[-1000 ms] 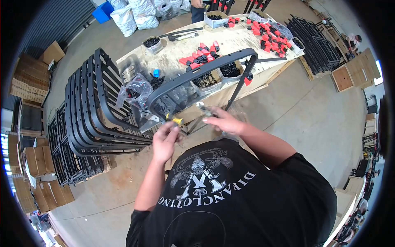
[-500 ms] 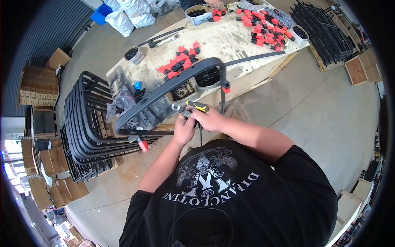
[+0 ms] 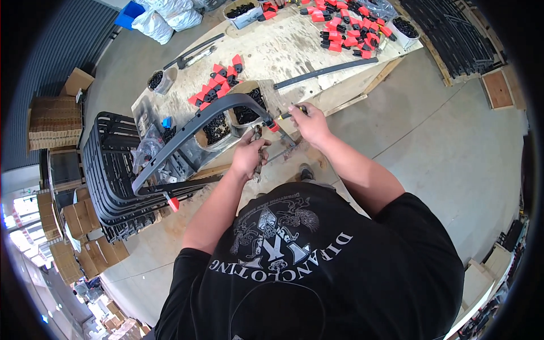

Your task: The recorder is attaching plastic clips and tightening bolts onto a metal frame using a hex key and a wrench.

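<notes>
Where the black, curved metal-tube frame [image 3: 192, 120] is crossing my view of the pale plywood table [image 3: 266, 51]: I am guessing its right end is sitting near both hands for access.
Right hand [image 3: 310, 123]: fingers are gripping a black-and-yellow tool [image 3: 285, 115], apparently angling toward the red plastic fitting [image 3: 274, 126].
Left hand [image 3: 248, 156]: fingers are curling around a grey metal tool [image 3: 258, 133], perhaps for readiness.

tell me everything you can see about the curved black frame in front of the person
The curved black frame looks like painted metal: a long bar with rounded corners and small holes along it. Red-tipped fittings show near both bends. It slants up to the right before the table; what supports it is unclear. The right hand holds a tool toward the right-hand fitting; whether they touch cannot be told.
</notes>
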`<state>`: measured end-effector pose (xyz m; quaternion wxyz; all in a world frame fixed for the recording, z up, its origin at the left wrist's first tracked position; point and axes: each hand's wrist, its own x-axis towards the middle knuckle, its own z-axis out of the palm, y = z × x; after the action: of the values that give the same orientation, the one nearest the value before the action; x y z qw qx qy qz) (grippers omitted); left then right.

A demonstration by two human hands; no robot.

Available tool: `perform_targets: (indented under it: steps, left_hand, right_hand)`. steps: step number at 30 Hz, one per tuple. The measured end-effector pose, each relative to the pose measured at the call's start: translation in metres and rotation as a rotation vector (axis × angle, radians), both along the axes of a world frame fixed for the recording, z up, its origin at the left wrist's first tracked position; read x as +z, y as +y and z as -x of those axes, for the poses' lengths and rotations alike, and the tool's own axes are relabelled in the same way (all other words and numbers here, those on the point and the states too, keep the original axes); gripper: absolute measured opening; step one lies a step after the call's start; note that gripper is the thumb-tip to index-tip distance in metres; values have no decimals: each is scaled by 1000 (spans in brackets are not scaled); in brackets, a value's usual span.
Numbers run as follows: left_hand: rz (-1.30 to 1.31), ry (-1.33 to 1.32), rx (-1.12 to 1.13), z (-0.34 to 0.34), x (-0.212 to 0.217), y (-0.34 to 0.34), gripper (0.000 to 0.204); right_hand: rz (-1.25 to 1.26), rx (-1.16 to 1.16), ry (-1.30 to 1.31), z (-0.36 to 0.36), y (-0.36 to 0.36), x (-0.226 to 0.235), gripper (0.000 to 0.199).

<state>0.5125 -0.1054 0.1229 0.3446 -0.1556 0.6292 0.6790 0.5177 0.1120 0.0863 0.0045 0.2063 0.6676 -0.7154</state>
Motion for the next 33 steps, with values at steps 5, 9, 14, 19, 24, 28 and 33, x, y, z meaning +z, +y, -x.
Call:
perform_targets:
  steps: [5, 9, 14, 19, 24, 28, 33]
  left_hand:
    - [16, -7, 87, 3, 2, 19, 45]
    - [-25, -16, 26, 3, 4, 22, 54]
    - [-86, -51, 8, 8, 19, 24, 45]
    - [-110, -97, 28, 14, 25, 27, 36]
    - [-120, -120, 26, 23, 27, 24, 28]
    - [-218, -194, 23, 30, 26, 19, 28]
    - [-197, -153, -57, 19, 8, 20, 31]
  right_hand:
    - [133, 88, -84, 30, -2, -16, 36]
    - [175, 48, -197, 36, -7, -27, 40]
    - [323, -88, -180, 44, -10, -35, 35]
    - [311, 8, -238, 43, -6, -37, 35]
    - [431, 76, -335, 41, -1, -39, 35]
    - [197, 122, -95, 39, 7, -50, 40]
    - [-177, 296, -11, 47, 30, -61, 50]
